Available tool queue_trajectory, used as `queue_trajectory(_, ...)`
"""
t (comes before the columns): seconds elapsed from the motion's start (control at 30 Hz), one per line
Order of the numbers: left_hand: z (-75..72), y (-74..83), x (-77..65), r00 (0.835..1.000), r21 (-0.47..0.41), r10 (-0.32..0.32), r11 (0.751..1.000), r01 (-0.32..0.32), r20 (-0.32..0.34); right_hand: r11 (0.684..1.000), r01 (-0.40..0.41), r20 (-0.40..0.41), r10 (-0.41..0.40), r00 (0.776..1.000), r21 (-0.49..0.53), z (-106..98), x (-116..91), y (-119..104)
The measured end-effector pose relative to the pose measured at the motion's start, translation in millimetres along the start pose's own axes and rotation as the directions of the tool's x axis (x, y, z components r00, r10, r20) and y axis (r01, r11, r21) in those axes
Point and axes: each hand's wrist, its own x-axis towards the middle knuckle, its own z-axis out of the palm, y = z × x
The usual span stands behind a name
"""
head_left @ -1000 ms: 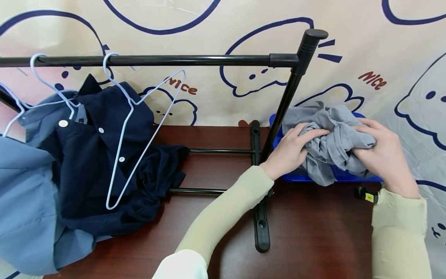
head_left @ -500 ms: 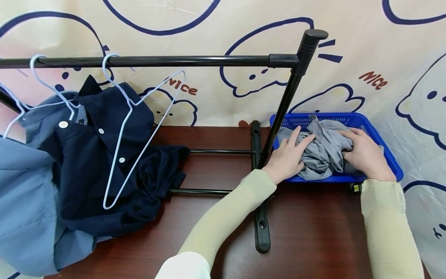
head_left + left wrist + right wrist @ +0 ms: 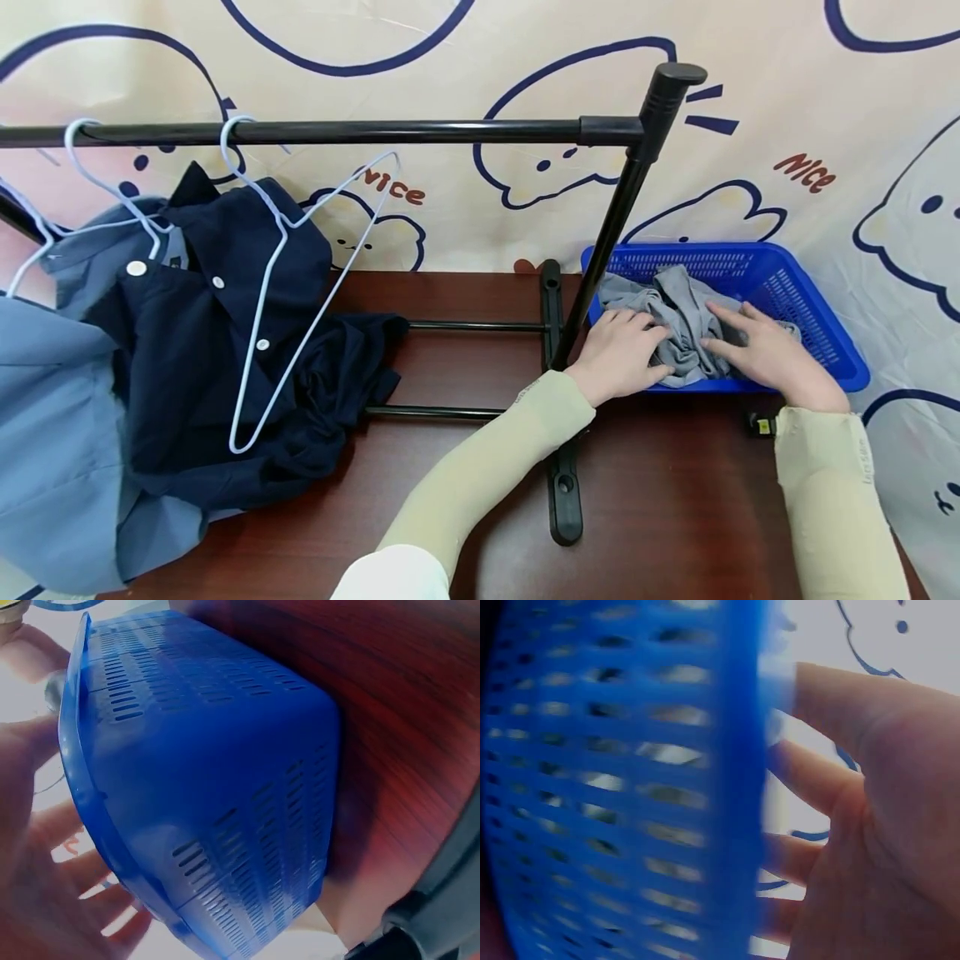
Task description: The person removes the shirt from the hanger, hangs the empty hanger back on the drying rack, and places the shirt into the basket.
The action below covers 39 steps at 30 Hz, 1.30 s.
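A crumpled grey garment (image 3: 678, 312) lies in the left part of a blue plastic basket (image 3: 832, 346). My left hand (image 3: 618, 350) reaches over the basket's near left corner, fingers resting on the cloth. From the right, my right hand (image 3: 772, 350) touches the garment with its fingers extended. In the left wrist view, spread fingers of the left hand (image 3: 67, 862) show beyond the basket rim (image 3: 82, 787). The right wrist view has the right hand (image 3: 885, 795) past the rim, behind the slotted basket wall (image 3: 615, 787); the cloth there is mostly hidden.
A black clothes rack (image 3: 420, 131) stands on the brown table (image 3: 675, 483), its upright right beside the basket. Light-blue hangers hang from the bar; one hanger (image 3: 262, 287) overlaps a navy shirt (image 3: 202, 350). A blue shirt (image 3: 60, 433) hangs far left. A patterned curtain (image 3: 450, 200) backs everything.
The grey garment has gone down from a raised bundle in both hands into the basket. Both hands have loosened from it, and the right hand has moved left.
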Motion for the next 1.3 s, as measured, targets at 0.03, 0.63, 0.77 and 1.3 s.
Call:
queue_trajectory(0.03, 0.7, 1.0, 1.0, 0.999, 0.007, -0.025, 1.0, 0.025, 0.047, 1.0, -0.004, 0.02, 0.004, 1.0, -0.005, 4.4, 2.2, 0.1)
queue_trajectory(0.63, 16.3, 11.4, 21.4, 0.931, 0.096, -0.279, 0.96, 0.263, 0.235, 0.999, -0.025, 0.03, 0.025, 0.999, -0.031, 30.1, 26.8, 0.6)
queue_trajectory(0.77, 18.6, 5.1, 13.5, 0.97, -0.037, -0.226, 0.973, 0.23, 0.09, 0.999, -0.023, -0.029, 0.022, 0.999, -0.044, 28.5, 22.9, -1.1)
queue_trajectory(1.3, -45.2, -8.9, -31.9, 0.992, -0.437, -0.03, 0.899, -0.026, -0.119, 0.998, 0.051, -0.352, -0.058, 0.934, -0.028, -10.5, -13.7, -33.3)
